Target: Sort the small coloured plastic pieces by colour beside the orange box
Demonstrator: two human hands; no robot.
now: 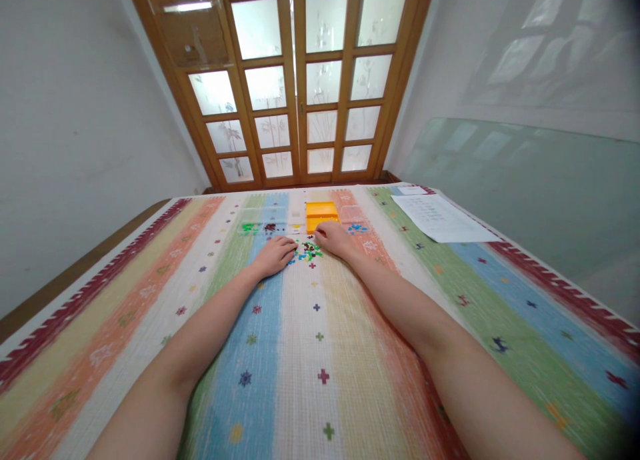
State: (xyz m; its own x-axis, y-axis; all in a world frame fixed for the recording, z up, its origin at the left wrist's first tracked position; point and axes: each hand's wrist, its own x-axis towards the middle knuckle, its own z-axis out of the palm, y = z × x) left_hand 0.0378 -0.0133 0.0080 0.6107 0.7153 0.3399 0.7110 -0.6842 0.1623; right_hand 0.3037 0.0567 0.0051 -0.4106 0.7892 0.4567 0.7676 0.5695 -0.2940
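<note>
R hand (334, 238), fingertips bunched together, hovers or rests at the front edge of an open orange box (323, 209); can't tell if a piece is pinched in it. L hand (275, 255) lies palm down, fingers side by side & pointing inward; whether anything is under them, can't tell. Btwn the two, a loose pile of small pieces (311, 251), mixed green, dark red & blue, is spread on the striped tablecloth (303, 353), nearest the L fingertips.

Just beyond, a row of clear containers (265, 213) & the orange box: green pieces (249, 228) far L, then dark red pieces (271, 227), then a few yellow pieces (297, 227); blue pieces (357, 228) sit R of the orange box. Farther R, a printed sheet (440, 218) lies flat nr the table edge, w/ a smaller paper (413, 190) behind it. Bkgd: wood-framed doors (299, 80) w/ frosted panes; at R, a glass panel (530, 180) stands by the white wall (575, 60).
</note>
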